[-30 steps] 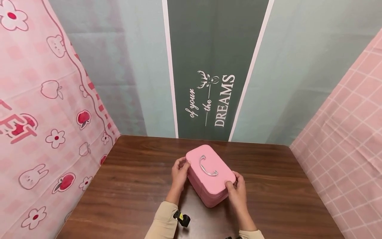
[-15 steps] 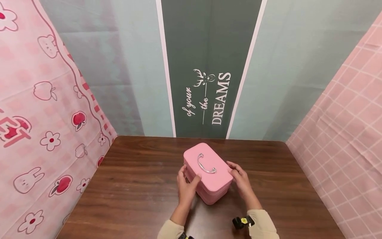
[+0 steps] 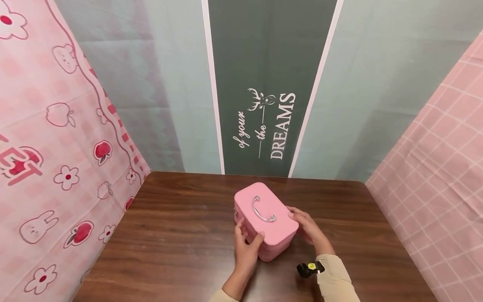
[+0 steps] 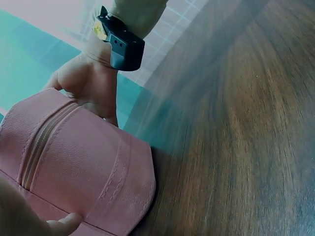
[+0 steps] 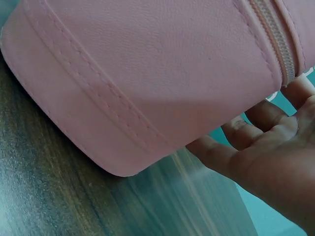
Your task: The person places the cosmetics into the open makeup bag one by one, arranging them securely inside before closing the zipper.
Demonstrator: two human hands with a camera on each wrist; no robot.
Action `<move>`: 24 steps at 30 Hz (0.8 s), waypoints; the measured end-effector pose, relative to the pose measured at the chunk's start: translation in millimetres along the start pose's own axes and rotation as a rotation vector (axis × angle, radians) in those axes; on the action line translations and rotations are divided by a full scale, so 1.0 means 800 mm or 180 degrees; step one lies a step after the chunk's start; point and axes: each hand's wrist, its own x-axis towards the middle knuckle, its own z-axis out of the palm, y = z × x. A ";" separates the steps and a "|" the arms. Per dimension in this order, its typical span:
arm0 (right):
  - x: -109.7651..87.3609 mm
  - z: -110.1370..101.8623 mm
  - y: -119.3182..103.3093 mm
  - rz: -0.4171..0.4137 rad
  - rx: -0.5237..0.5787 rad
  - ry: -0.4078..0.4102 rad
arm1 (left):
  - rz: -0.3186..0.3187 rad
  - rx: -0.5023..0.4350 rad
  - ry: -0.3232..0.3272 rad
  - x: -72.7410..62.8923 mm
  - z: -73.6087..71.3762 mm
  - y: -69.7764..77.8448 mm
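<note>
A pink cosmetic case [image 3: 269,228] with a silver curved handle [image 3: 259,212] on its lid stands on the wooden table, set at an angle. Its lid is down, and a zipper [image 4: 47,142] runs around the side below it. My left hand [image 3: 246,249] holds the near left side, thumb by the front corner and fingers along the long side. On the right side, my right hand [image 3: 310,228] grips the case with the thumb at the lid's edge. Its curled fingers [image 5: 211,150] show beside the case in the right wrist view. A small metal piece [image 3: 236,212] hangs at the left end.
The brown wooden table [image 3: 170,235] reaches back to a grey-green curtain [image 3: 181,105] with white lettering. Pink printed cloth [image 3: 68,147] hangs on the left, pink checked cloth [image 3: 434,167] on the right. A black wrist camera [image 3: 309,268] sits on the right wrist.
My left hand has slid along the case's left side toward the near corner. The right hand has shifted up the right side. The case stays in nearly the same place.
</note>
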 end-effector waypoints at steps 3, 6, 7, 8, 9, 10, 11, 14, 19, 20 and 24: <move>-0.003 0.001 0.000 0.0004 0.0010 0.0056 | -0.0029 0.0011 -0.0074 0.000 -0.001 0.000; -0.007 0.002 0.000 0.0010 -0.0034 0.0074 | -0.0123 0.0040 -0.0181 0.006 -0.006 0.000; -0.009 0.003 -0.001 0.0031 -0.0040 0.0057 | -0.0168 0.0059 -0.0220 0.010 -0.009 0.001; -0.011 0.005 -0.001 0.0059 -0.0052 0.0041 | -0.0220 0.0065 -0.0264 0.013 -0.011 0.002; -0.014 0.007 -0.002 0.0091 -0.0049 0.0021 | -0.0254 0.0043 -0.0310 0.018 -0.015 0.003; -0.016 0.010 -0.003 0.0127 -0.0023 0.0010 | -0.0292 0.0027 -0.0345 0.022 -0.018 0.004; -0.018 0.013 -0.004 0.0164 -0.0016 0.0009 | -0.0332 0.0017 -0.0374 0.026 -0.021 0.006; -0.023 0.026 -0.007 0.0236 0.0059 0.0112 | -0.0440 -0.0042 -0.0412 0.037 -0.028 0.010; -0.030 0.057 -0.009 0.0162 0.0176 0.0582 | -0.0591 0.0031 -0.0407 0.052 -0.040 0.012; -0.032 0.064 -0.009 0.0106 0.0174 0.0672 | -0.0603 0.0040 -0.0415 0.054 -0.042 0.012; -0.038 0.089 -0.009 -0.0069 0.0054 0.0944 | -0.0577 0.0091 -0.0438 0.065 -0.049 0.013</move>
